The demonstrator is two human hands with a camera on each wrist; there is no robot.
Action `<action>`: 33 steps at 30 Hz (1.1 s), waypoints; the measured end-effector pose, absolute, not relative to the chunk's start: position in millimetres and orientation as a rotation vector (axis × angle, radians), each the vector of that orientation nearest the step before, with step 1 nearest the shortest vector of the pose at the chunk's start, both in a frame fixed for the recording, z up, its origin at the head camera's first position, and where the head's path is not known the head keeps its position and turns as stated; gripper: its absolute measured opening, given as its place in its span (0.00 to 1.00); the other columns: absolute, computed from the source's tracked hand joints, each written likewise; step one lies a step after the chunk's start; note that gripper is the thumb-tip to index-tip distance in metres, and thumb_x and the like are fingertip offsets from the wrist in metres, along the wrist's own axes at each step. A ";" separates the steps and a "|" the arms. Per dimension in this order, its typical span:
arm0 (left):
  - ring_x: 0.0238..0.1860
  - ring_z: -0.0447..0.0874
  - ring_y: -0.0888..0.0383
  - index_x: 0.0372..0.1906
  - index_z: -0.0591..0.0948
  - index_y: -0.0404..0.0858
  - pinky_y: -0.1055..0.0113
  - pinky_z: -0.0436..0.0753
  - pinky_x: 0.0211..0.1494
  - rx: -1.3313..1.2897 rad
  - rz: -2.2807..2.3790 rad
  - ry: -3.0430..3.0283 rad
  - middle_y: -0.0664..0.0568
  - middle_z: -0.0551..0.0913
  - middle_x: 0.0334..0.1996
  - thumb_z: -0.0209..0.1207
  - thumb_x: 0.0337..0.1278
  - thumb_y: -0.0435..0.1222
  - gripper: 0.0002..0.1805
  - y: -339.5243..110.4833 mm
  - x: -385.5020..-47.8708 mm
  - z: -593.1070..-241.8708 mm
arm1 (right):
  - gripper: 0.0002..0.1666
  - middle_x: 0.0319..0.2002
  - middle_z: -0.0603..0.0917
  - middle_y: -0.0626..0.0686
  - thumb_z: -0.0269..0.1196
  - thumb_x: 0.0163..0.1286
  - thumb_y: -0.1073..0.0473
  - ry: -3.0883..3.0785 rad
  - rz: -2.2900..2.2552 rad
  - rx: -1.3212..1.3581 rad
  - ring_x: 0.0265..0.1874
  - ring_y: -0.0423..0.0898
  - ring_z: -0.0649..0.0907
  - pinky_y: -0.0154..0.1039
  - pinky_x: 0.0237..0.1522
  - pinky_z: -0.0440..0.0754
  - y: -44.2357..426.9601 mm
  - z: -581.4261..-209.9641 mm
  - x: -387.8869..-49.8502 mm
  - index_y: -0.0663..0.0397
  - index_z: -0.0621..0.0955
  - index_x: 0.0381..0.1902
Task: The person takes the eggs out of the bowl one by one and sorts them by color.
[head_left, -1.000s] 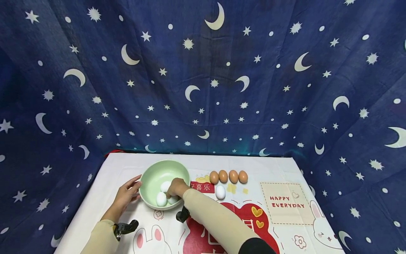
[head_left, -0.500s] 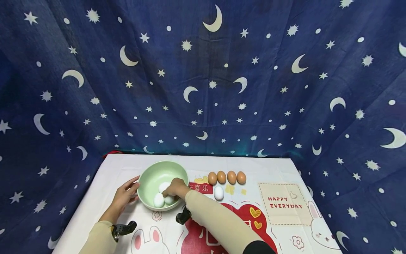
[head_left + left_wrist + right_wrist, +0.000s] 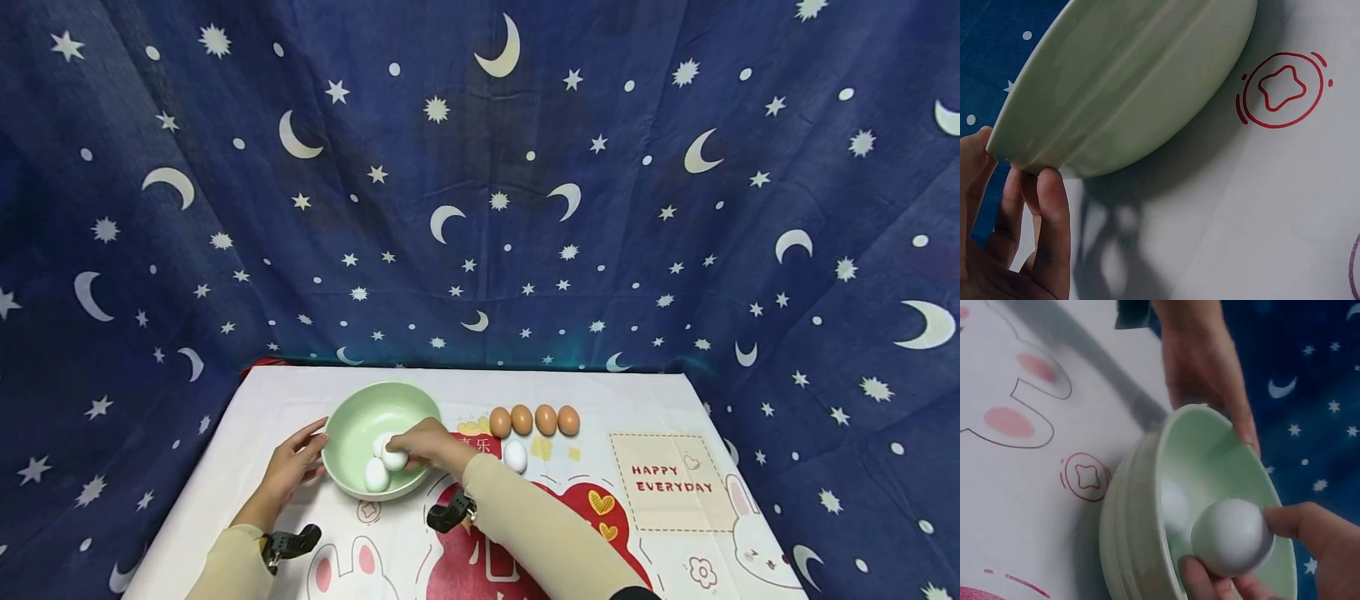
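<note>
In the head view, a pale green bowl [image 3: 356,425] stands on the left part of the table. My left hand [image 3: 291,465] holds its left rim, thumb at the edge and fingertips against the outer wall, as the left wrist view shows. Over the bowl's inside, my right hand [image 3: 429,442] pinches a white egg [image 3: 1232,537] between thumb and fingers. Another white egg [image 3: 377,475] lies in the bowl, and a further one [image 3: 379,445] is partly hidden behind the pinched egg.
To the right of the bowl, a single white egg [image 3: 515,457] lies on the printed white tablecloth [image 3: 600,400]. Behind it several brown eggs [image 3: 522,420] form a row. A dark blue star-and-moon curtain [image 3: 480,250] encloses the table's back and sides.
My right hand has drawn back slightly to the right and raised a white egg off the others in the bowl. The left hand stays at the rim. The head view has shifted a little.
</note>
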State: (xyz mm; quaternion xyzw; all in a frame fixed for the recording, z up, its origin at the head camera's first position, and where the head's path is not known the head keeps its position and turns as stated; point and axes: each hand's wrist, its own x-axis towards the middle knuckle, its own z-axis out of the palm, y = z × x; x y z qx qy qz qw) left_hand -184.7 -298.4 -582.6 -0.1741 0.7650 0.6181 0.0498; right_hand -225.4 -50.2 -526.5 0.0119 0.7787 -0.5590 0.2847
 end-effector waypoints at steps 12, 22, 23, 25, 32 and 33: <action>0.38 0.77 0.69 0.73 0.65 0.41 0.71 0.86 0.39 -0.525 1.884 2.332 0.53 0.73 0.48 0.56 0.70 0.48 0.33 -298.1 -184.4 -581.8 | 0.26 0.44 0.83 0.58 0.66 0.61 0.63 1.770 -1.772 -0.027 0.38 0.47 0.86 0.40 0.40 0.88 -23.4 -518.6 -221.1 0.67 0.76 0.57; 0.38 0.78 0.72 0.74 0.65 0.41 0.71 0.86 0.39 -0.517 1.888 2.327 0.52 0.74 0.50 0.56 0.69 0.49 0.34 -297.8 -183.9 -582.7 | 0.30 0.46 0.82 0.60 0.64 0.63 0.63 1.733 -1.837 -0.040 0.39 0.47 0.86 0.39 0.38 0.88 -4.8 -518.8 -211.8 0.68 0.72 0.61; 0.38 0.78 0.72 0.74 0.65 0.41 0.71 0.86 0.39 -0.519 1.888 2.327 0.51 0.73 0.51 0.56 0.69 0.49 0.34 -297.8 -183.4 -582.4 | 0.29 0.46 0.82 0.61 0.63 0.63 0.63 1.728 -1.845 -0.046 0.38 0.47 0.86 0.40 0.39 0.88 -3.3 -519.2 -211.0 0.69 0.72 0.61; 0.38 0.78 0.73 0.74 0.65 0.41 0.71 0.85 0.39 -0.525 1.886 2.326 0.50 0.73 0.52 0.56 0.69 0.49 0.34 -298.4 -182.8 -582.2 | 0.29 0.46 0.82 0.60 0.63 0.64 0.63 1.710 -1.862 -0.055 0.38 0.46 0.86 0.41 0.41 0.87 0.1 -519.9 -209.1 0.69 0.72 0.61; 0.38 0.78 0.74 0.74 0.64 0.41 0.71 0.85 0.39 -0.513 1.877 2.324 0.49 0.73 0.53 0.56 0.69 0.50 0.34 -299.2 -183.7 -582.9 | 0.30 0.47 0.81 0.61 0.61 0.65 0.62 1.694 -1.902 -0.072 0.40 0.46 0.85 0.42 0.44 0.87 21.0 -523.3 -204.4 0.72 0.71 0.62; 0.38 0.78 0.74 0.74 0.64 0.41 0.71 0.85 0.39 -0.510 1.878 2.323 0.49 0.73 0.53 0.55 0.70 0.50 0.34 -298.8 -184.2 -583.1 | 0.30 0.48 0.81 0.61 0.62 0.65 0.62 1.696 -1.909 -0.067 0.40 0.46 0.85 0.42 0.44 0.87 25.0 -523.8 -204.4 0.72 0.70 0.62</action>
